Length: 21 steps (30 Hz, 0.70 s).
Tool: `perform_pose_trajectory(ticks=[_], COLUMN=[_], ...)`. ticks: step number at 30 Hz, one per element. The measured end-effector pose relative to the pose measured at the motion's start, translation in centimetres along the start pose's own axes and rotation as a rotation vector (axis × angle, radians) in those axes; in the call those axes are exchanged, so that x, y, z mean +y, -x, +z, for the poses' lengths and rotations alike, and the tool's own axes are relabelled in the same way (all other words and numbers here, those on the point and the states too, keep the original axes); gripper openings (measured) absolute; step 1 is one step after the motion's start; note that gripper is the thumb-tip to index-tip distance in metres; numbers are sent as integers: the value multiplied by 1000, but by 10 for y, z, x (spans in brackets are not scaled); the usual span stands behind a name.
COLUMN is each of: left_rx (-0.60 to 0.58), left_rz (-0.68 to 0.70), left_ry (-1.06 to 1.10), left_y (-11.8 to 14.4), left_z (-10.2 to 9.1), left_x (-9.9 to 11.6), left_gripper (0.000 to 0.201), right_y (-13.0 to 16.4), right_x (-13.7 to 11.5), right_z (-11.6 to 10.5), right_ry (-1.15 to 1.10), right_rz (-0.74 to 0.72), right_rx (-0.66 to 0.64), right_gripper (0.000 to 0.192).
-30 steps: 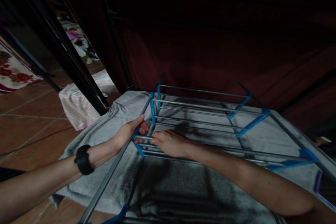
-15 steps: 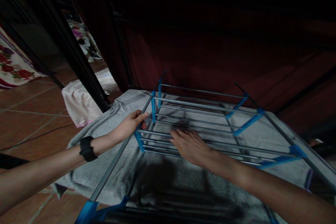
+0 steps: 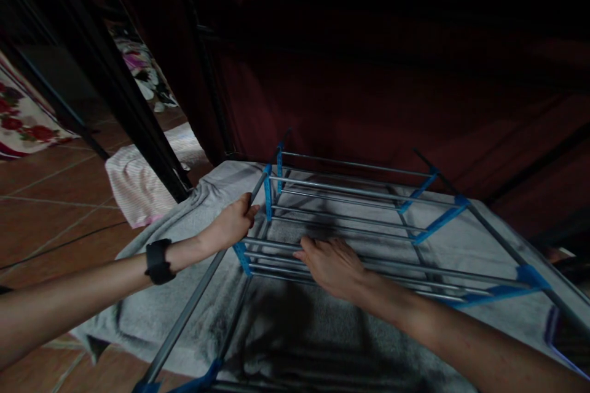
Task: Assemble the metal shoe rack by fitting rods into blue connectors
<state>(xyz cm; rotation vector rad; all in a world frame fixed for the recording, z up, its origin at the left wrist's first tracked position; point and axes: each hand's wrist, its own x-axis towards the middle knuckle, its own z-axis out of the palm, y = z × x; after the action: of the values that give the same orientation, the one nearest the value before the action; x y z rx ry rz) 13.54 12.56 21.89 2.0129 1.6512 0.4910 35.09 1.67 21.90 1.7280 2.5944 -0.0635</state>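
A metal drying rack (image 3: 369, 196) with grey rods and blue plastic joints lies flat on a grey towel (image 3: 152, 295) spread on the floor. My left hand (image 3: 233, 224), a black band on its wrist, is closed around the rack's long left side bar near a blue joint. My right hand (image 3: 332, 264) rests palm down on the near rods of the middle section, fingers curled over one rod.
A black metal frame leg (image 3: 133, 116) slants at the left, with a pink-white striped cloth (image 3: 133, 187) behind it on the terracotta tile floor (image 3: 50, 209). A floral fabric (image 3: 23, 126) lies far left. A dark red wall (image 3: 391, 92) stands behind the rack.
My right hand slid right along the near rods, away from the blue joint, and now curls over a rod. My left hand shifted slightly up the side bar and closed tighter.
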Motion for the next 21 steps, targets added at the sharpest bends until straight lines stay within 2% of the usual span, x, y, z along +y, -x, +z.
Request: perform_pose_trajectory(ticks=[4, 12, 16, 18, 21], left_rx=[22, -14, 46, 90, 84], left_rz=[31, 26, 147, 227, 285], left_ry=[-160, -162, -305, -450, -605], left_y=[1, 2, 2, 2, 0], left_z=[-1, -2, -5, -6, -2], left_x=[3, 2, -1, 3, 11], left_gripper=[36, 48, 66, 68, 65], right_y=[-2, 0, 8, 10, 12], right_x=[1, 2, 6, 7, 9], right_z=[1, -1, -2, -1, 1], right_ry=[-17, -77, -81, -46, -4], right_rz=[-3, 15, 0, 2, 26], right_rx=[-4, -43, 23, 40, 21], right_gripper=[32, 35, 33, 32, 32])
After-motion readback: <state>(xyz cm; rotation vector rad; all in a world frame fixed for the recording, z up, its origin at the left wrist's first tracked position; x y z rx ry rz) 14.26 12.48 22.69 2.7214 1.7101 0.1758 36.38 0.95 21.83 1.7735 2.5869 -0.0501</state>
